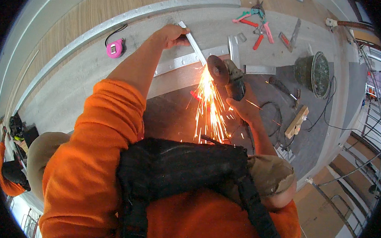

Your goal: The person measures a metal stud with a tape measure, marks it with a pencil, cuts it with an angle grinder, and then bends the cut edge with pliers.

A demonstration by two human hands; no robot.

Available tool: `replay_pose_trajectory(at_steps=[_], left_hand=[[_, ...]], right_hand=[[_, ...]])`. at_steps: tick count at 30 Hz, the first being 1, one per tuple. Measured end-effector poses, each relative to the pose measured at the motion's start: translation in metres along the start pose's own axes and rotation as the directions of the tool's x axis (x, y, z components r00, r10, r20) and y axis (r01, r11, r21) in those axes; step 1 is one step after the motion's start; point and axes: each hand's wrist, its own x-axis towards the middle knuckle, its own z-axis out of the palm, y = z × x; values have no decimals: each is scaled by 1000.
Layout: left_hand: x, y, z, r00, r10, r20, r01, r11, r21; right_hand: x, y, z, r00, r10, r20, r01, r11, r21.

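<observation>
My left hand (173, 35) grips the upper end of a narrow light metal strip (192, 43), which slants down to the right. An angle grinder (232, 80) is in my right hand (243, 104), its round disc (218, 70) at the lower end of the strip. A bright spray of sparks (209, 109) pours down from there. Behind the strip lie flat galvanized pieces (217, 52) and an upright-lying channel (234, 51). The exact point where disc and metal meet is hidden by glare.
Tape measure (115, 48), long curved-looking rail (131, 6), snips (256, 17), square (293, 37), bucket (312, 73), hammer (287, 89), wood block (296, 122) and cables (274, 115) lie around. Metal scaffolding (360, 166) stands at right, a tool pile (19, 131) at left.
</observation>
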Motion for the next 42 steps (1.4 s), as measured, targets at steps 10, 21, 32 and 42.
replay_pose_trajectory(at_steps=[10, 21, 32, 42], left_hand=[[-1, 0, 0, 1000, -20, 7, 21, 999, -32], [-1, -2, 6, 998, -1, -61, 0, 1000, -15], [-1, -4, 5, 999, 6, -52, -8, 999, -39], [-5, 9, 4, 999, -42, -30, 42, 999, -12]], right_hand=[[10, 11, 5, 991, -123, -49, 115, 983, -143], [10, -4, -3, 1000, -31, 5, 31, 987, -159], [19, 2, 2, 997, -74, 1, 73, 984, -164], [10, 27, -7, 995, -20, -98, 17, 999, -30]])
